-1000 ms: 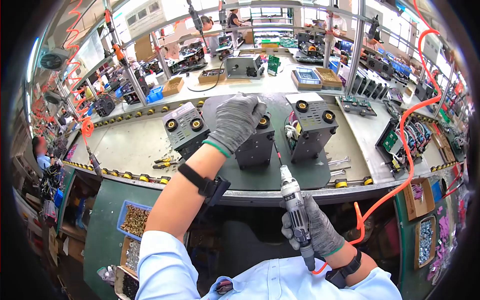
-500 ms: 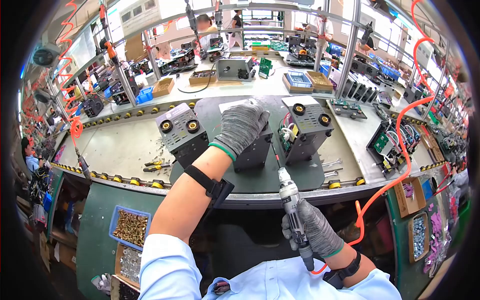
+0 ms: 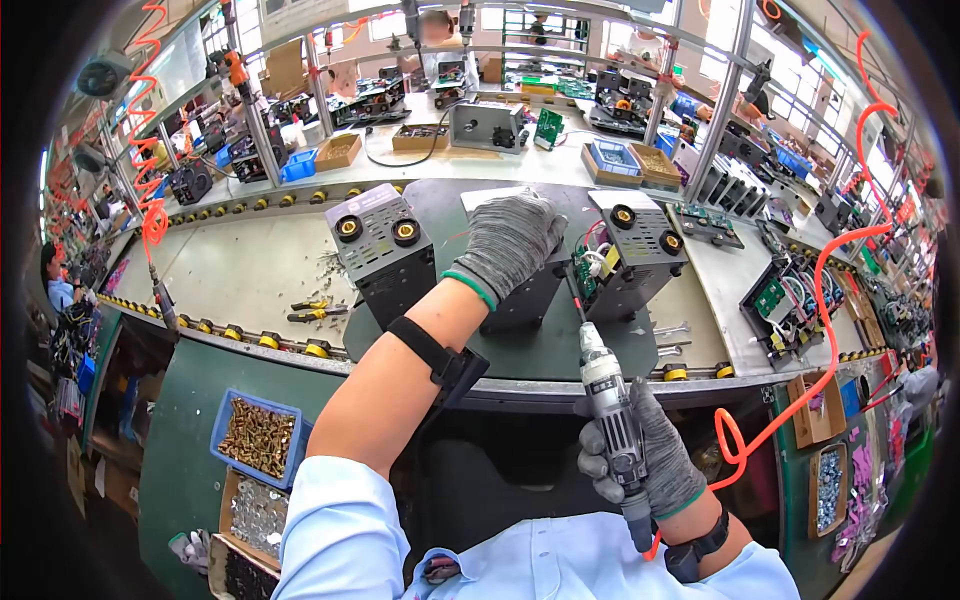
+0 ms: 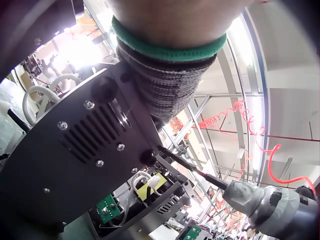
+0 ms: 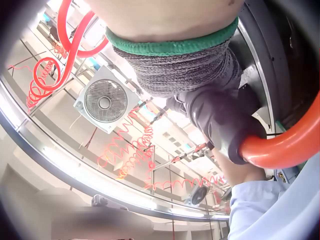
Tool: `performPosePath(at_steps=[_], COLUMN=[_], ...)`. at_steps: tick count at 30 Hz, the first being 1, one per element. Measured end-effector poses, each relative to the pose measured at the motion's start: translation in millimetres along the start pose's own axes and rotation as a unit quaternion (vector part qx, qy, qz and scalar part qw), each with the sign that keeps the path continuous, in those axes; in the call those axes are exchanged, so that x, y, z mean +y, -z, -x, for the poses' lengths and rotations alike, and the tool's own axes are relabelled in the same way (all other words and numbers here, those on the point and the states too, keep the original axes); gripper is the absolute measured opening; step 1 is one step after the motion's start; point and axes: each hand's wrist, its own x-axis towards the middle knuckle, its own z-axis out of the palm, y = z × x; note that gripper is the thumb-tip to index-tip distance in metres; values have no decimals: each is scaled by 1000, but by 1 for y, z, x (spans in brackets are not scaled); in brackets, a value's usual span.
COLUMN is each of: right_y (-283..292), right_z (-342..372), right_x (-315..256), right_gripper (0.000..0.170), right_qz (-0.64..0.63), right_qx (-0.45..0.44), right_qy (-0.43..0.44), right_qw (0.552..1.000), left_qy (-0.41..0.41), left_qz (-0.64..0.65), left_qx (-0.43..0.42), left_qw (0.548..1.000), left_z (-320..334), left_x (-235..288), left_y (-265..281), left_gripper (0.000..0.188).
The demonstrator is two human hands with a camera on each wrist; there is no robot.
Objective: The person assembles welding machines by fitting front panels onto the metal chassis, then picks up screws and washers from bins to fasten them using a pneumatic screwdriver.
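The gloved left hand (image 3: 508,245) lies over the top of a dark metal unit (image 3: 525,300), the middle one of three, with its fingers curled at the top edge; the fingertips are hidden. Held in the gloved right hand (image 3: 655,455) is a power screwdriver (image 3: 612,405), pointing up and away. Its thin bit reaches the right side of the middle unit near the upper edge. Seen in the left wrist view, the bit tip meets the corner of the dark panel (image 4: 85,165), close to a round foot. The right wrist view shows the tool's rear end (image 5: 225,122) with its orange hose (image 5: 280,150).
Similar units stand left (image 3: 385,250) and right (image 3: 635,250) on the green board (image 3: 450,350). Yellow-handled pliers (image 3: 318,309) and wrenches (image 3: 672,338) lie beside it. A blue bin of screws (image 3: 258,438) sits lower left. The orange hose (image 3: 825,300) hangs at the right.
The left hand and the middle unit have shifted slightly right, nearer the right unit. The screwdriver has moved right and its bit tip is higher along the unit's side. The head view has also shifted.
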Motion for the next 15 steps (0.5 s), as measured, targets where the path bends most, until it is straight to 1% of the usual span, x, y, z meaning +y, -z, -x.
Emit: performPosePath(at_steps=[3,8,15], right_y=[-5,-3,-4], right_z=[0,-4,-13], right_x=[-2,-2,-6], right_gripper=[73,69,68], right_qz=[0,-17,-41], right_qx=[19,-3,-7], right_qy=[4,-6,-6], right_qw=[1000,1000,999], left_qy=[6,5,6], left_qz=[5,0,-5], left_qx=[-11,-20,-24], left_qw=[1000,1000,1000], left_z=[-1,-2,-6], left_x=[0,0,-2], left_y=[0,0,-2], left_gripper=[32,32,33])
